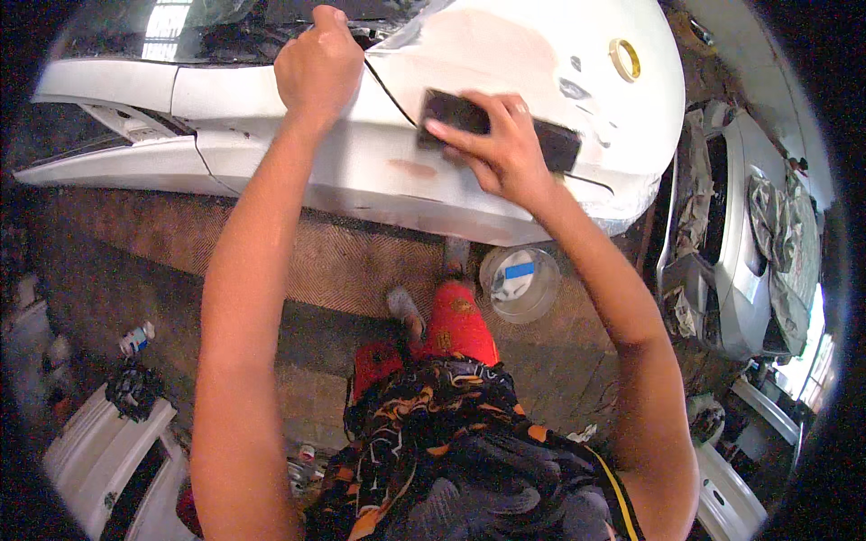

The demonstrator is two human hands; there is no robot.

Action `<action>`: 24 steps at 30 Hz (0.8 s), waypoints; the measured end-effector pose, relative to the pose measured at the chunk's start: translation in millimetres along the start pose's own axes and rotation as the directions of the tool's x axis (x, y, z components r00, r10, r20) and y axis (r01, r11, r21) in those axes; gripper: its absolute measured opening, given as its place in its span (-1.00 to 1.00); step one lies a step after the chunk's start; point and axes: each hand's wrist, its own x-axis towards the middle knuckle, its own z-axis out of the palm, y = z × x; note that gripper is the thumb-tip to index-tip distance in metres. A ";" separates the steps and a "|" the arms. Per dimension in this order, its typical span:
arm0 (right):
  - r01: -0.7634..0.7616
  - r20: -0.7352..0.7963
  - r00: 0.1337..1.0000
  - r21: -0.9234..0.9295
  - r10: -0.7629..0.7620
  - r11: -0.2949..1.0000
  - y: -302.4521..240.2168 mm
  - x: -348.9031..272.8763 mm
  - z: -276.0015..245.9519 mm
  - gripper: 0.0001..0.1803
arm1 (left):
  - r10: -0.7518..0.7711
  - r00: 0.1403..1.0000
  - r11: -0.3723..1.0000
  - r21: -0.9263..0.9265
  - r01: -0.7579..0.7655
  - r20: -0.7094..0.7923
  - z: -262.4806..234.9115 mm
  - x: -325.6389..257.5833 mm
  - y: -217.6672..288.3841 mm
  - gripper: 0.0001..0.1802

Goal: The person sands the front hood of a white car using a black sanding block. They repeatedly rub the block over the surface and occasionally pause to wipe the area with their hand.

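Observation:
A long dark block point(557, 144), which looks like a sanding block, lies against the white car body point(379, 185). My right hand point(507, 144) grips it from above, thumb and fingers spread along it. Pale sanded-looking patches and a few grey spots mark the paint around it. Farther left, my left hand point(320, 68) is closed like a fist over the panel beside the windshield point(225, 32). Whatever its fingers may hold is hidden. A black panel gap runs between my two hands.
A yellow tape roll point(634, 61) rests on the hood at the right. A clear bucket point(541, 311) holding something white and blue stands on the floor near my feet. Another partly covered car point(744, 261) stands right; loose white panels point(108, 433) lie lower left.

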 end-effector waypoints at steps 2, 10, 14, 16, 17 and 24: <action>0.025 -0.011 1.000 -0.051 -0.025 0.998 0.1 7.1 1.6 -0.46 | 0.036 0.998 0.999 0.001 -0.036 -0.041 0.2 1.7 4.3 -0.71; 0.096 -0.002 0.995 -0.001 -0.096 0.995 6.1 7.7 9.4 -0.43 | 0.107 0.986 0.994 -0.012 -0.109 -0.129 -11.1 -2.9 2.8 -0.77; 0.041 0.044 0.998 -0.012 -0.041 0.999 11.8 50.5 9.2 -0.42 | 0.096 0.990 0.995 -0.015 -0.098 -0.101 -8.5 2.3 9.3 -0.75; 0.097 -0.131 0.987 0.035 -0.091 0.995 25.7 87.9 29.5 -0.45 | 0.075 0.994 0.996 -0.033 -0.078 -0.081 -12.1 4.3 9.9 -0.74; 0.078 -0.080 0.994 0.013 -0.076 0.997 21.1 76.3 27.5 -0.43 | 0.069 0.993 0.997 -0.037 -0.073 -0.094 -13.4 1.8 9.8 -0.74; 0.021 -0.014 1.000 -0.091 -0.023 0.996 12.4 44.9 13.0 -0.40 | 0.095 0.989 0.994 -0.052 -0.101 -0.112 -9.2 3.0 12.9 -0.77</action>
